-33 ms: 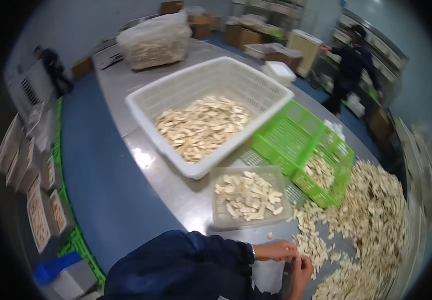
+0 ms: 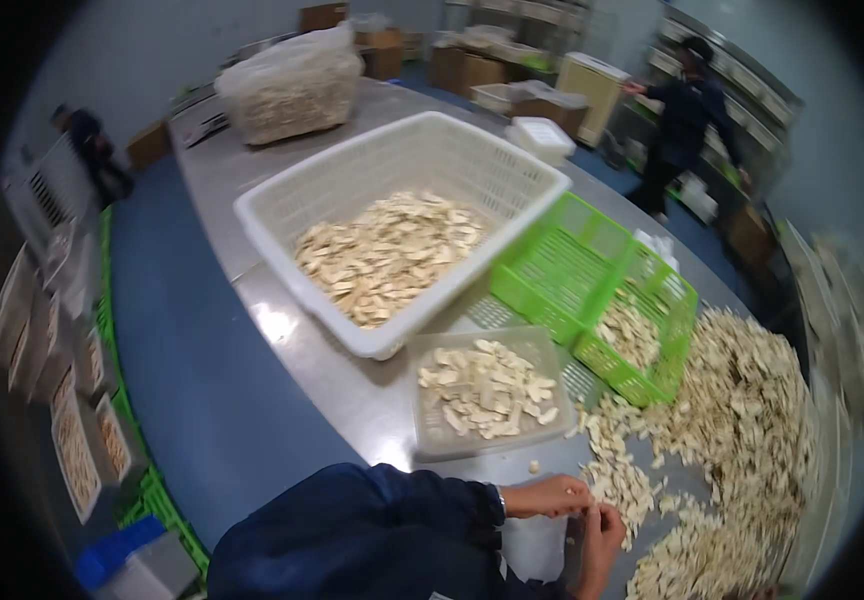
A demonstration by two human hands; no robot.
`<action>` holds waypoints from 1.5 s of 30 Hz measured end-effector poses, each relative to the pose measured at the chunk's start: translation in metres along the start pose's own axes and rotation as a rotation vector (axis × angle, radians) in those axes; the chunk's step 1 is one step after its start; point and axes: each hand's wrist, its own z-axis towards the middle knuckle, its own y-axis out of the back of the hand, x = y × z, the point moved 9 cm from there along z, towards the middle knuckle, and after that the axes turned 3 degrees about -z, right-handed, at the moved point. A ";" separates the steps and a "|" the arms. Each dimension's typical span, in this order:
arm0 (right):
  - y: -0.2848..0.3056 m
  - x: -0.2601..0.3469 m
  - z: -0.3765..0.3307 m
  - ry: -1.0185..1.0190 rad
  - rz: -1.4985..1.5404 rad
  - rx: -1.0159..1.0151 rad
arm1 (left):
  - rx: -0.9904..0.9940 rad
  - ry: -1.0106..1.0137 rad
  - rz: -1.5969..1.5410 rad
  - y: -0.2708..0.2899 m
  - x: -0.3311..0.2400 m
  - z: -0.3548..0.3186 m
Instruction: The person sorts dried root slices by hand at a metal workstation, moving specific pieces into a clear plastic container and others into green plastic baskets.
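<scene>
My left hand (image 2: 555, 496) and my right hand (image 2: 602, 538) meet over the near edge of the table, fingertips pinched together. Whatever sits between them is too small to make out. Just beyond them lie loose pale dried slices (image 2: 620, 488), which run into a big heap (image 2: 737, 400) of the same slices on the right. A shallow translucent tray (image 2: 422, 440) holding larger slices stands ahead of my left hand. Beneath my wrists is a whitish, flat-looking surface (image 2: 534, 548). One small slice (image 2: 534, 466) lies alone between tray and hands.
Beyond the tray stands a large white basket (image 2: 282, 275) partly filled with slices. Two green baskets (image 2: 552, 235) sit to its right, the nearer one holding slices. A full clear bag (image 2: 292, 85) rests at the table's far end. One person (image 2: 687, 120) is far right, another (image 2: 92, 150) far left.
The whole view has shifted slightly, so the table's contents appear a little farther left. My hands stay pinched together in nearly the same place.
</scene>
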 end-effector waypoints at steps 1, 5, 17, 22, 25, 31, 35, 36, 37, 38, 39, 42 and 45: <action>-0.003 0.008 -0.004 -0.027 0.012 -0.008 | 0.020 0.002 -0.029 0.003 0.004 0.002; -0.004 -0.009 -0.008 -0.136 0.278 0.000 | 0.023 -0.003 0.043 0.000 0.002 0.004; 0.006 -0.023 -0.002 0.012 0.084 -0.001 | 0.022 0.020 -0.024 0.000 0.013 0.005; 0.009 -0.025 -0.001 0.016 0.088 -0.025 | 0.020 0.011 -0.002 -0.001 0.008 0.003; 0.009 -0.030 0.001 0.027 0.126 -0.015 | 0.034 -0.003 -0.031 -0.004 0.004 0.002; 0.006 -0.020 -0.001 0.008 0.117 -0.058 | 0.025 0.004 -0.051 -0.004 0.003 0.000; 0.009 -0.013 -0.001 0.042 0.139 -0.085 | 0.034 -0.004 -0.046 -0.002 0.009 0.002; 0.007 -0.013 0.000 0.049 0.119 -0.056 | 0.045 -0.005 -0.036 -0.003 0.009 0.003; 0.008 -0.012 -0.004 0.051 0.121 -0.053 | 0.057 -0.007 -0.027 -0.004 0.010 0.003; 0.005 -0.003 -0.014 -0.016 0.149 -0.028 | 0.036 0.014 -0.008 -0.004 0.013 0.003; 0.002 -0.001 -0.020 -0.082 0.176 -0.003 | 0.034 0.013 -0.009 -0.003 0.013 0.004; 0.011 -0.013 0.000 0.031 0.095 -0.086 | 0.062 -0.016 -0.072 -0.008 0.006 0.005; 0.005 -0.010 -0.015 -0.110 0.167 -0.035 | 0.033 0.015 -0.066 -0.003 0.008 0.006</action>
